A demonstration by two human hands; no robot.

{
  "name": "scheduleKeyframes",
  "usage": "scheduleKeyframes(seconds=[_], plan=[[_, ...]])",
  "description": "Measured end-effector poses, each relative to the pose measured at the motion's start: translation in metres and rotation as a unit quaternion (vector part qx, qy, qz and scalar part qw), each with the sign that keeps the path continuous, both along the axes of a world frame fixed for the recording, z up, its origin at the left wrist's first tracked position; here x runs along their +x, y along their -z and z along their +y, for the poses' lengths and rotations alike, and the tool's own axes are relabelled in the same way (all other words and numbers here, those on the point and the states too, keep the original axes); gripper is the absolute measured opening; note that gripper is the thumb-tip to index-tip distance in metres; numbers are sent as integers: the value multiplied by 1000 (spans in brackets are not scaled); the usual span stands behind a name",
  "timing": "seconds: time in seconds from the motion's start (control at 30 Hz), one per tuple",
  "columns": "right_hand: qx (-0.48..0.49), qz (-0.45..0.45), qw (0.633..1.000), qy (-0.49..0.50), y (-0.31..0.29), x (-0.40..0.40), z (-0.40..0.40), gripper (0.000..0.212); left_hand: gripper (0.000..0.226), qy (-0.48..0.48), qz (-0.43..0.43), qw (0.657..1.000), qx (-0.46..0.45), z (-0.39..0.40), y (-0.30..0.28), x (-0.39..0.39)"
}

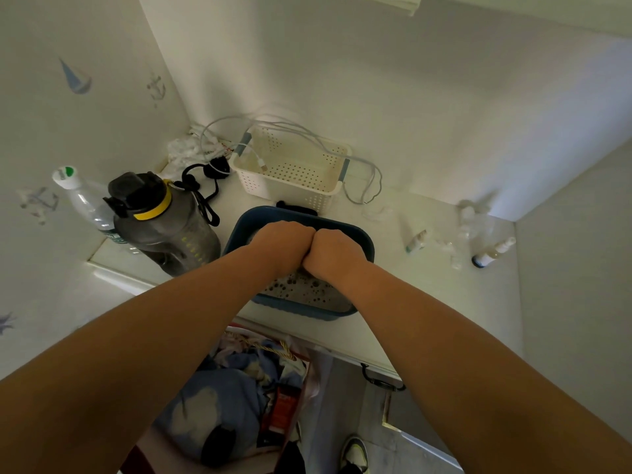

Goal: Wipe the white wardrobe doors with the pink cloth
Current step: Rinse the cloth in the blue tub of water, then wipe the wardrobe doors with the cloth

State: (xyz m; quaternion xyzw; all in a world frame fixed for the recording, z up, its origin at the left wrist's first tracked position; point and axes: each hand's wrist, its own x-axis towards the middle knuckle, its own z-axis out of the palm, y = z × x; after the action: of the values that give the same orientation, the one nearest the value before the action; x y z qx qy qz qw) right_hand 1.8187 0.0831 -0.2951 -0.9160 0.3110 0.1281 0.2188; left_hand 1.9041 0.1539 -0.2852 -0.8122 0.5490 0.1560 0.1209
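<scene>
Left hand: the left hand (285, 246) is held knuckles-up over the blue basin (366, 239), pressed against the other hand; whether anything is clutched cannot be told, the fingers being hidden beneath the hand
Right hand: the right hand (333, 253) is held likewise, touching the left at the knuckles; its grasp cannot be told either
Pink cloth: not seen anywhere in view (possibly under the hands, which cannot be confirmed)
Basin: set on the white countertop (427, 278), near its front edge; bubbly grey water (304, 289) is seen inside
Behind the basin: a cream perforated basket (290, 169), with white cables (372, 179) draped over it
Left of the basin: a dark water jug (164, 224) with a yellow ring; a clear plastic bottle (83, 196) just beside it
Right side: small spray bottles (492, 253) lying on the countertop
</scene>
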Motion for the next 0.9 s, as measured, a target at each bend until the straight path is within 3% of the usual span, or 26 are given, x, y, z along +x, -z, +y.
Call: scheduleKeyframes(seconds=[0.3,0.37,0.43,0.5,0.57,0.67,0.77,0.8,0.87,0.9], plan=[[26,29,999,-20,-6,8,4,20,21,5,12,999,-53,9,4,8],[59,39,997,-33,-13,9,0,12,23,-20,50,994,-90,11,7,13],[152,-21,988,25,-17,2,-5,29,28,-75,125,975,-167,14,9,16],[228,-92,963,110,-26,-8,-5,41,34,-165,251,917,-261,20,5,17],[242,-143,946,164,-33,-18,-4,31,39,-239,364,843,-316,26,-6,13],[226,-220,923,219,-45,-37,3,23,47,-275,457,768,-355,27,-20,-1],[227,-263,904,249,-56,-63,23,24,53,-309,549,664,-403,28,-37,-34],[221,-284,899,251,-59,-76,33,20,49,-307,559,651,-413,30,-41,-50],[192,-332,888,255,-69,-115,49,15,41,-241,538,703,-398,36,-57,-95],[180,-335,888,257,-73,-129,56,24,39,-205,517,732,-393,39,-60,-110]])
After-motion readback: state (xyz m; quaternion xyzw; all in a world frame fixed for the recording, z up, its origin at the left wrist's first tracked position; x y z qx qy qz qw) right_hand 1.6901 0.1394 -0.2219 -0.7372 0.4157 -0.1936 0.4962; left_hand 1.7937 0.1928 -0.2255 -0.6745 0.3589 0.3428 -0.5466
